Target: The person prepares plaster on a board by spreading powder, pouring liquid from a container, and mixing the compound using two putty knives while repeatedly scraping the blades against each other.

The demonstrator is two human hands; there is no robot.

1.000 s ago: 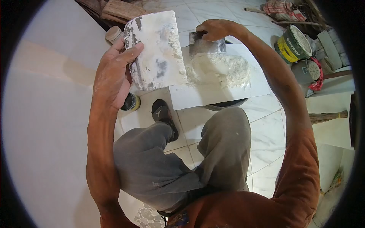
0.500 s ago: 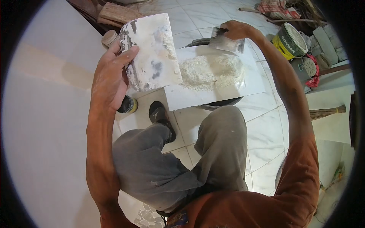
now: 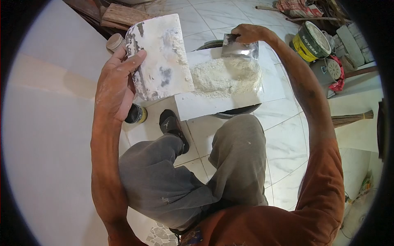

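Note:
My left hand grips a broad plate smeared with white material, its thumb on the upper face. In my right hand is a flat metal scraper, held by its top edge. The blade is at the far side of a heap of off-white powder. This heap rests on a white board, which lies over a dark round container. The plate's right edge is beside the heap's left end.
A yellow and green bucket and a grey pail stand at the right. A small tin is near my foot. Wood pieces lie at the upper left, with a lidded tub below. A broom is at the right.
The scraper first moved right, away from the plate, and has since come slightly back left with its blade catching light. My left hand still holds the plate. The whole view has shifted slightly.

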